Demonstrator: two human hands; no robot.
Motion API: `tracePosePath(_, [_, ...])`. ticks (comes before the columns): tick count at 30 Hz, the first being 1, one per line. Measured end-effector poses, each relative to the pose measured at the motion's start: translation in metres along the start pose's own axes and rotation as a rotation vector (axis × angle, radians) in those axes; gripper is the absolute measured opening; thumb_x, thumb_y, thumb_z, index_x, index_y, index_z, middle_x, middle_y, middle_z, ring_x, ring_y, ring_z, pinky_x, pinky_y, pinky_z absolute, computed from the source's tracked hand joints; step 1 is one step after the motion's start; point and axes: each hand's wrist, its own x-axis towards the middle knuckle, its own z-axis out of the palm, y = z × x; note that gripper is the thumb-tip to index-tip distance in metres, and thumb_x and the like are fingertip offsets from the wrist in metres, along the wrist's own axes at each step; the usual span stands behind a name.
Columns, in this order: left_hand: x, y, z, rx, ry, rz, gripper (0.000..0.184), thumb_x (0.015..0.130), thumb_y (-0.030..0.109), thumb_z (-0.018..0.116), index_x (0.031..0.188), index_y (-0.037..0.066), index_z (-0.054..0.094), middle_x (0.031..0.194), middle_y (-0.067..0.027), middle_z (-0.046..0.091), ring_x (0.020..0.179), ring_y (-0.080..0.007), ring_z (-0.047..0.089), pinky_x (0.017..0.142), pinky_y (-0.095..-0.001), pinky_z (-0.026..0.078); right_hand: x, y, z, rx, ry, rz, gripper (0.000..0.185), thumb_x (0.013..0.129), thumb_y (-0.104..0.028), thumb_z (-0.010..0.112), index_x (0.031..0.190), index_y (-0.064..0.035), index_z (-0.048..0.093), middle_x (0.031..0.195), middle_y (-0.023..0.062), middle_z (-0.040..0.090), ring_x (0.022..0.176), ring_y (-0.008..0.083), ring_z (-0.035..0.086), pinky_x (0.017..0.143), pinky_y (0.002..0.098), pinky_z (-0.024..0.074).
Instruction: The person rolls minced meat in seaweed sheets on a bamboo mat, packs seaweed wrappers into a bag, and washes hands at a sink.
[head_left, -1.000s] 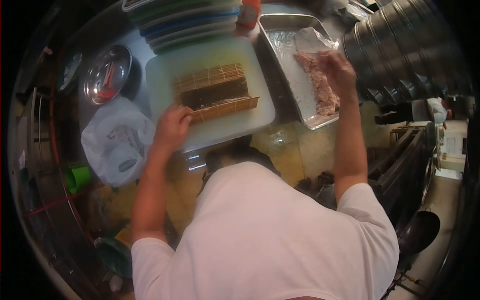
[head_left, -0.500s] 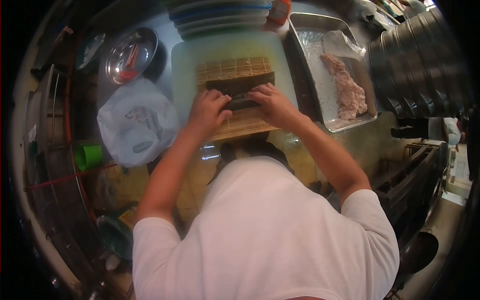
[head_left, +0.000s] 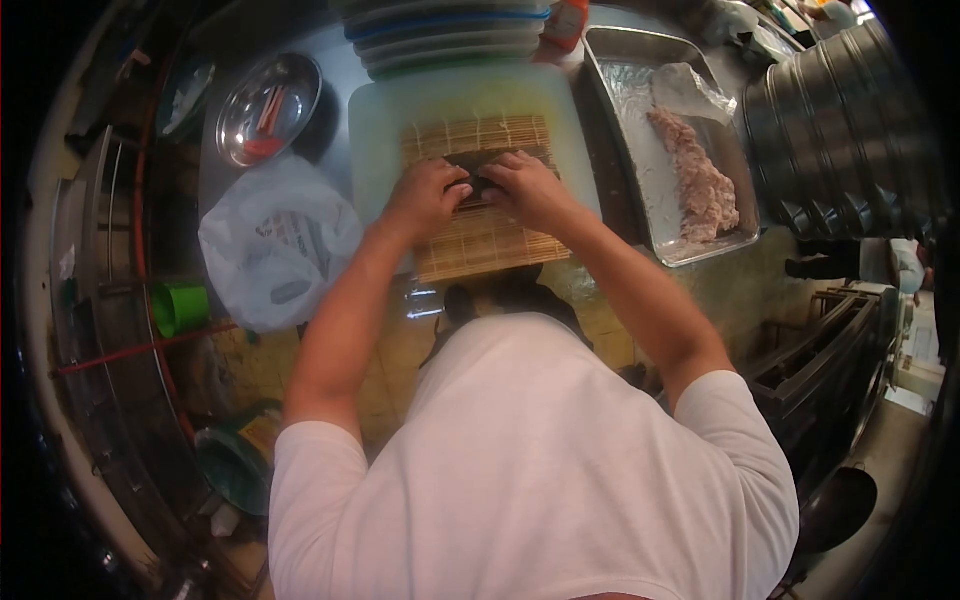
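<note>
A bamboo rolling mat [head_left: 490,250] lies on a pale, translucent cutting board [head_left: 375,130]. On the mat is a dark nori roll [head_left: 474,182], largely covered by my hands. My left hand [head_left: 428,198] has its fingers curled over the roll's left part, thumb pointing inward. My right hand [head_left: 530,192] is wrapped over the right part in the same way, close beside the left. Both hands press on the roll. What is inside it is hidden.
Left of the board are a steel bowl [head_left: 240,115] with red and pink sticks and a white plastic bag [head_left: 270,260]. To the right stands a metal tray [head_left: 640,190] with a pinkish minced mass [head_left: 700,185]. Stacked plastic lids or trays [head_left: 450,40] are behind the board.
My hands have moved forward and closer together, rolling the nori away from me. More of the mat's near part shows, and the flat nori beyond my fingers is mostly gone from view.
</note>
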Motion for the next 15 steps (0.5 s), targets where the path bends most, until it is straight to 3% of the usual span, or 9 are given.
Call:
tracePosePath(3, [-0.001, 0.001, -0.002, 0.039, -0.040, -0.012, 0.037, 0.085, 0.022, 0.075, 0.115, 0.002, 0.069, 0.112, -0.0164, 0.067, 0.106, -0.0354, 0.062, 0.092, -0.0433, 0.049, 0.006, 0.008, 0.003, -0.017, -0.099, 0.049, 0.028, 0.089, -0.017, 0.069, 0.112, -0.0015, 0.069, 0.100, 0.0172, 0.068, 0.102, 0.0376, 0.062, 0.090, 0.0451, 0.0498])
tracePosePath(5, [-0.012, -0.004, 0.003, 0.084, 0.087, 0.072, 0.044, 0.085, 0.022, 0.076, 0.123, 0.003, 0.066, 0.119, -0.0177, 0.066, 0.112, -0.0369, 0.061, 0.097, -0.0428, 0.049, 0.004, 0.009, -0.004, -0.041, -0.141, 0.136, 0.028, 0.090, -0.016, 0.068, 0.113, -0.0011, 0.069, 0.102, 0.0181, 0.068, 0.104, 0.0383, 0.062, 0.091, 0.0451, 0.0502])
tracePosePath(8, [-0.018, -0.002, 0.010, 0.019, 0.100, 0.091, 0.050, 0.084, 0.021, 0.077, 0.129, 0.004, 0.063, 0.123, -0.0190, 0.065, 0.115, -0.0379, 0.060, 0.101, -0.0419, 0.048, -0.017, 0.027, -0.028, 0.003, 0.058, 0.105, 0.031, 0.096, -0.023, 0.064, 0.121, -0.0045, 0.068, 0.112, 0.0153, 0.069, 0.105, 0.0360, 0.064, 0.087, 0.0437, 0.0524])
tracePosePath(9, [-0.021, 0.003, 0.010, -0.025, 0.175, 0.040, 0.049, 0.085, 0.020, 0.077, 0.130, 0.004, 0.063, 0.123, -0.0185, 0.065, 0.115, -0.0356, 0.062, 0.099, -0.0409, 0.049, -0.029, 0.050, -0.040, 0.188, 0.159, 0.283, 0.030, 0.098, -0.023, 0.062, 0.121, -0.0059, 0.068, 0.112, 0.0163, 0.069, 0.107, 0.0365, 0.064, 0.087, 0.0438, 0.0526])
tracePosePath(11, [-0.026, -0.001, 0.015, -0.077, 0.245, -0.013, 0.049, 0.086, 0.018, 0.077, 0.130, 0.004, 0.063, 0.123, -0.0181, 0.065, 0.114, -0.0334, 0.063, 0.098, -0.0398, 0.051, -0.058, 0.073, -0.082, 0.146, 0.321, 0.501, 0.029, 0.100, -0.024, 0.056, 0.122, -0.0075, 0.067, 0.110, 0.0188, 0.070, 0.107, 0.0374, 0.064, 0.086, 0.0444, 0.0524])
tracePosePath(12, [-0.029, -0.010, 0.021, -0.155, 0.292, -0.060, 0.049, 0.086, 0.017, 0.077, 0.131, 0.004, 0.063, 0.123, -0.0175, 0.064, 0.114, -0.0310, 0.063, 0.096, -0.0381, 0.051, -0.076, 0.078, -0.114, -0.088, 0.375, 0.540, 0.030, 0.102, -0.025, 0.053, 0.122, -0.0078, 0.067, 0.108, 0.0201, 0.070, 0.105, 0.0378, 0.065, 0.086, 0.0448, 0.0520])
tracePosePath(15, [-0.029, -0.005, 0.027, -0.252, 0.346, -0.114, 0.047, 0.086, 0.014, 0.077, 0.130, 0.004, 0.062, 0.124, -0.0167, 0.063, 0.112, -0.0287, 0.064, 0.093, -0.0367, 0.053, -0.144, 0.128, -0.160, -0.382, 0.495, 0.681, 0.030, 0.100, -0.025, 0.052, 0.117, -0.0064, 0.068, 0.101, 0.0230, 0.069, 0.096, 0.0398, 0.066, 0.086, 0.0473, 0.0507])
